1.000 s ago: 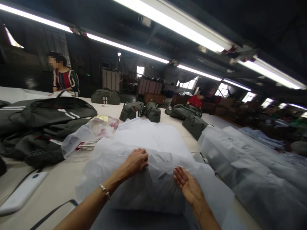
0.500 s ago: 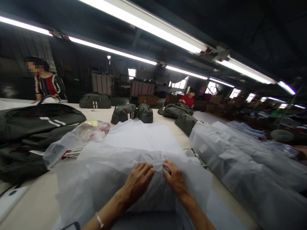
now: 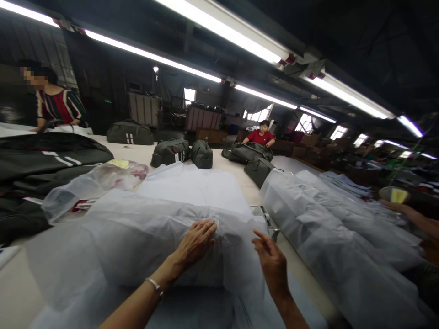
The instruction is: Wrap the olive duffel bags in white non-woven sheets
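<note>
— Where is the wrapped bundle (image 3: 137, 237) lying?
— At the bench's (image 3: 10, 292) near edge, its long axis running left to right. The left grip (image 3: 195, 242) is pressing flat on top, unclenched. The right grip (image 3: 270, 262) is hovering with fingers apart beside the bundle's right end.
— And inside?
— The white wrap is hiding it. Bare bench is showing toward the left edge.
</note>
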### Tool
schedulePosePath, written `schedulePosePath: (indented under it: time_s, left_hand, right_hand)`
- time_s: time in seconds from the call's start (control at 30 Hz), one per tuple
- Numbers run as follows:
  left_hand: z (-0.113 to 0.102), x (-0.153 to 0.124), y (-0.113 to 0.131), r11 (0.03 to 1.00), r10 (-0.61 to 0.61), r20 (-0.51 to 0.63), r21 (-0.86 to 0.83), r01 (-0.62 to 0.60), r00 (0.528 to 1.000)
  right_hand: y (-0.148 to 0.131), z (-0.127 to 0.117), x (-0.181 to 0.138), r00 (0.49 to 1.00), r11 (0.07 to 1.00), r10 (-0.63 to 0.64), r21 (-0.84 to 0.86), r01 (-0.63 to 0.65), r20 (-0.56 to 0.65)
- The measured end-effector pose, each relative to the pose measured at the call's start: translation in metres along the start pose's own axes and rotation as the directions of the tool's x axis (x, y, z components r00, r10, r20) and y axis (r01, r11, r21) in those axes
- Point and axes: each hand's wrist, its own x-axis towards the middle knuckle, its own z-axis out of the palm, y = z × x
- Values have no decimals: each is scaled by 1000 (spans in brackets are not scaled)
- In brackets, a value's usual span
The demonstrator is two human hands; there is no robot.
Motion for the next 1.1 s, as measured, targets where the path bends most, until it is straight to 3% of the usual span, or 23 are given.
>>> schedulePosePath:
  time_s: [0.07, 0.1, 0.13, 0.2, 0.27, 0.33, 0.5, 0.7, 0.87, 1.0, 1.03, 1.1]
  left_hand:
    - [0, 1, 0, 1000, -26, -9, -14, 26, 1000]
    - [1, 1, 0, 999, -40, -11, -20, 40, 999]
    - [1, 2, 0, 998, -54, -10, -25, 53, 999]
    - [2, 2, -1, 997, -71, -1, -34, 71, 997]
    - [1, 3, -1, 995, -88, 11, -42, 88, 996]
    - [-2, 3, 0, 993, -105, 14, -46, 105, 994]
    - [-8, 5, 5, 991, -126, 13, -38, 127, 992]
    - [-8, 4, 6, 992, -118, 18, -32, 119, 993]
    - [-7, 2, 3, 995, -103, 25, -8, 104, 994]
    - [-7, 1, 1, 997, -83, 0, 9, 83, 997]
    - [-7, 0, 1, 997, -78, -10, 13, 78, 997]
    - [-6, -1, 0, 996, -79, -24, 27, 79, 997]
  right_hand:
    - [32, -38, -6, 974, 987, 160, 55, -153, -161]
    - [49, -52, -9, 948, 962, 266, 108, -250, -175]
    - [63, -62, -12, 923, 927, 360, 164, -338, -132]
    - [84, -70, -21, 894, 865, 437, 228, -447, 94]
    - [94, -65, -31, 858, 851, 382, 232, -471, 342]
    - [96, -55, -38, 832, 872, 340, 185, -454, 438]
    - [99, -45, -33, 896, 925, 377, -44, -378, 234]
    - [101, -72, -6, 939, 943, 328, 14, -331, 103]
    - [92, -92, 15, 904, 896, 357, 188, -403, 236]
    - [94, -98, 27, 849, 657, 435, 540, -527, 299]
    - [96, -99, 30, 832, 619, 445, 558, -553, 330]
    - [98, -96, 37, 803, 628, 437, 501, -595, 405]
